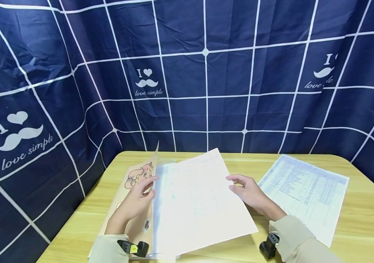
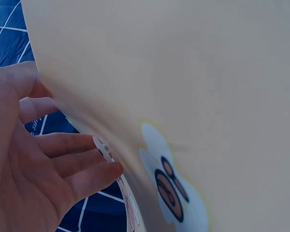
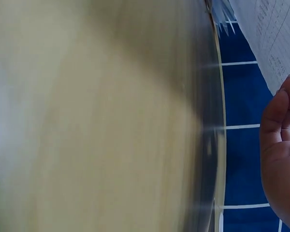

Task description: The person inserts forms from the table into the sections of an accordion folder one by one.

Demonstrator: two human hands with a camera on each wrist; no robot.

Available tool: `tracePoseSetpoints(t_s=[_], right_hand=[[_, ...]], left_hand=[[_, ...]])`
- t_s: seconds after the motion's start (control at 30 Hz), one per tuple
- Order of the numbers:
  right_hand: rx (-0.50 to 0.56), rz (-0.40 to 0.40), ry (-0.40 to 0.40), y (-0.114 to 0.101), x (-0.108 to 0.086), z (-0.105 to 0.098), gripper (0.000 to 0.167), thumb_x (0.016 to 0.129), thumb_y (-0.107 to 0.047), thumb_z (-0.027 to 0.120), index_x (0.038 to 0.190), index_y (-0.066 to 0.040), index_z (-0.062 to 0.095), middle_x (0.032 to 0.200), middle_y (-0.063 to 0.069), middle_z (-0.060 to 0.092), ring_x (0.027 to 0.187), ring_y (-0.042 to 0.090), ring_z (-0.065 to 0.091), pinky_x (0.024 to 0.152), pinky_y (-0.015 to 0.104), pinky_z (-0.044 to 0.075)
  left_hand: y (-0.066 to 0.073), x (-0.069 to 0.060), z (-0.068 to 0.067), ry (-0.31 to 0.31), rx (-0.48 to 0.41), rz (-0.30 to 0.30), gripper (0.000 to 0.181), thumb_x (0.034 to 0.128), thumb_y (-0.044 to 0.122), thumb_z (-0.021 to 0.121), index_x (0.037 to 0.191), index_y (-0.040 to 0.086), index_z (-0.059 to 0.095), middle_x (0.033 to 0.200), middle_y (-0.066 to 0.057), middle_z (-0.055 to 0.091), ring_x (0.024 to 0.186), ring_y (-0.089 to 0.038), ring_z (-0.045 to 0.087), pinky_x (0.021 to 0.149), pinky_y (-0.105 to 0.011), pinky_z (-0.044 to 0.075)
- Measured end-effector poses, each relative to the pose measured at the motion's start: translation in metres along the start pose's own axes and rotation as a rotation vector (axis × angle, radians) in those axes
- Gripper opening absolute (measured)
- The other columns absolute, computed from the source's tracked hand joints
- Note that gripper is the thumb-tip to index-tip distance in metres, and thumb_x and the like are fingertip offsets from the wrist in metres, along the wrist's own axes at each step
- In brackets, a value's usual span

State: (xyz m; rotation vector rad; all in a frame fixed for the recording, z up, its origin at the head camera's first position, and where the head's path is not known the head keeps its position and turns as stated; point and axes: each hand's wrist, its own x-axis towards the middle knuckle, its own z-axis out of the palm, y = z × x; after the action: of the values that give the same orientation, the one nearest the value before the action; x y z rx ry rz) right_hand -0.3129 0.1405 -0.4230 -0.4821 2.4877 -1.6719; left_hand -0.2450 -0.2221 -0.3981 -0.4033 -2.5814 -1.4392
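Note:
A folder cover [image 1: 142, 170] with cartoon animals on peach stands tilted up at the left of the table. My left hand [image 1: 134, 204] holds its edge, thumb and fingers at the rim; the left wrist view shows the bent cover [image 2: 135, 72] beside my left hand [image 2: 43, 159]. Clear inner pages [image 1: 164, 197] with a printed sheet lie to its right. Over them slants a loose white sheet [image 1: 203, 197] with faint print. At its right edge, my right hand [image 1: 251, 193] pinches the sheet. In the right wrist view, the right hand [image 3: 282, 145] meets the printed paper [image 3: 268, 34].
Another printed sheet [image 1: 308, 193] lies flat on the right side of the wooden table [image 1: 364, 215], partly behind my right wrist. A dark blue curtain [image 1: 226, 80] with white lines hangs around the table's back and sides.

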Motion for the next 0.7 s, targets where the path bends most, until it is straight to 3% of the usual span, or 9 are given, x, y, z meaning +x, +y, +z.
tracePoseSetpoints(t_s=[0.13,0.7], right_hand=[[-0.015,0.003,-0.002,-0.002,0.0,0.003,0.038,0.094,-0.01,0.055,0.131,-0.001,0.051,0.128,0.019,0.051,0.104,0.025,0.054,0.079,0.031,0.052],[0.01,0.009,0.039,-0.001,0.009,0.016,0.037,0.091,-0.007,0.057,0.127,-0.002,0.055,0.123,0.017,0.054,0.102,0.025,0.056,0.083,0.031,0.052]], left_hand=[[0.0,0.001,0.0,0.005,0.002,-0.002,0.041,0.0915,0.003,0.051,0.132,-0.001,0.049,0.14,-0.022,0.044,0.13,-0.038,0.041,0.101,-0.048,0.041],[0.001,0.0,0.001,-0.005,-0.024,-0.009,0.04,0.0919,0.003,0.051,0.132,0.001,0.05,0.141,-0.021,0.043,0.131,-0.038,0.04,0.102,-0.048,0.04]])
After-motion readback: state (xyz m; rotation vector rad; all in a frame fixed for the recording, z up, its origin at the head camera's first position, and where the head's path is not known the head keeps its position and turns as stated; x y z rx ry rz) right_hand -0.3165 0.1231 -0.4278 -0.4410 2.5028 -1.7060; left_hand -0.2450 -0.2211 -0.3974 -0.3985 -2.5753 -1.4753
